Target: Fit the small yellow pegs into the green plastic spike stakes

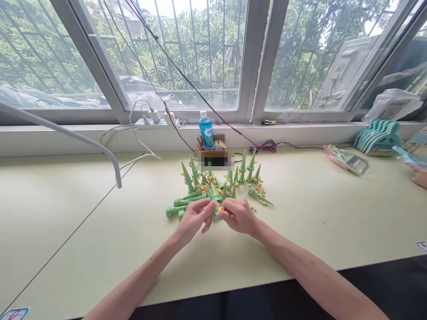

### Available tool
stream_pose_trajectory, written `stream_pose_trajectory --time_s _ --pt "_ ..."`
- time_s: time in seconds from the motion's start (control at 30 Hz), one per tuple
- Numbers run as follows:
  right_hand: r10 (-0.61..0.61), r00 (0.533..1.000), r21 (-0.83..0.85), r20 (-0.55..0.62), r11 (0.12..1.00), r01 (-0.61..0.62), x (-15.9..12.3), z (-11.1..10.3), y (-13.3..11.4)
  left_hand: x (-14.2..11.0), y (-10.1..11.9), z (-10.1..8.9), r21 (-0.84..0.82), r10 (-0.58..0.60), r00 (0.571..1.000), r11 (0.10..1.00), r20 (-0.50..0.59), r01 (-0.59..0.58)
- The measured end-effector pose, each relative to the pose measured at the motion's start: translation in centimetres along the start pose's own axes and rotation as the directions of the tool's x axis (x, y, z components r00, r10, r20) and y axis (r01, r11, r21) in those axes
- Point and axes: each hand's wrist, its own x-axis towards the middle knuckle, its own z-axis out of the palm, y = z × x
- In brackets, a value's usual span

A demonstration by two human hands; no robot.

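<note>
My left hand [195,218] is closed on a green plastic watering spike [216,217], thumb and forefinger pinching it. My right hand [239,216] meets it from the other side, its fingers pinched at a small yellow valve [220,209] against the spike. How far the valve sits in the spike is hidden by my fingers. Just beyond stand several upright green spikes [243,168], among a scatter of loose yellow valves [261,190]. Other green spikes with ribbed caps [173,211] lie flat beside my left hand, and one spike [260,196] lies beyond my right hand.
Behind the pile are a small cardboard box [220,153] and a blue-labelled bottle [206,131]. Coiled wires [267,146] run along the sill. A white curved bar [100,149] reaches in from the left. At right are teal hangers [376,138], bagged items [350,161] and another person's hand [419,174].
</note>
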Motion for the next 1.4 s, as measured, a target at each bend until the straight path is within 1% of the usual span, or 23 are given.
stream_pose_trajectory --time_s 0.13,0.23,0.3,0.37,0.43,0.53,0.67,0.87,1.03,1.13,1.27,1.4 --pt "0.085 0.995 0.065 -0.053 0.995 -0.081 -0.2 -0.4 1.0 -0.3 0.3 0.1 0.127 0.07 0.997 0.99 -0.025 -0.066" --pt "0.152 0.983 0.109 -0.106 0.984 -0.141 -0.2 -0.6 1.4 -0.3 0.1 0.2 0.236 0.141 0.99 0.962 0.011 -0.14" --pt "0.178 0.978 0.108 -0.11 0.98 -0.166 -0.2 -0.5 1.5 -0.3 -0.1 0.2 0.368 0.215 0.975 0.903 0.063 -0.223" --pt "0.183 0.978 0.087 -0.095 0.981 -0.175 -0.2 -0.4 1.4 -0.2 -0.4 0.2 0.494 0.264 0.957 0.821 0.119 -0.287" --pt "0.185 0.979 0.091 -0.081 0.98 -0.178 -0.2 -0.4 1.4 -0.2 -0.7 0.0 0.584 0.274 0.948 0.748 0.162 -0.316" --pt "0.2 0.977 0.152 -0.076 0.971 -0.186 -0.1 -0.3 1.3 -0.1 -1.1 -0.1 0.664 0.263 0.946 0.675 0.191 -0.322" --pt "0.216 0.975 0.192 -0.059 0.961 -0.201 -0.1 -0.3 1.2 0.0 -1.5 -0.4 0.701 0.25 0.949 0.641 0.194 -0.312" --pt "0.237 0.971 0.186 -0.022 0.956 -0.229 -0.1 -0.2 1.4 0.2 -1.8 -0.7 0.695 0.251 0.954 0.658 0.162 -0.291" --pt "0.254 0.967 0.184 0.019 0.95 -0.254 -0.2 0.0 1.6 0.3 -1.9 -0.8 0.71 0.267 0.954 0.644 0.138 -0.283" --pt "0.271 0.961 0.203 0.048 0.94 -0.275 -0.2 0.1 1.6 0.4 -2.0 -0.8 0.73 0.284 0.95 0.621 0.13 -0.285" --pt "0.279 0.956 0.209 0.093 0.933 -0.293 -0.1 0.1 1.5 0.5 -2.2 -0.9 0.772 0.281 0.955 0.587 0.091 -0.246" --pt "0.28 0.951 0.228 0.133 0.925 -0.304 -0.1 0.0 1.4 0.6 -2.1 -0.8 0.765 0.272 0.96 0.604 0.065 -0.223"
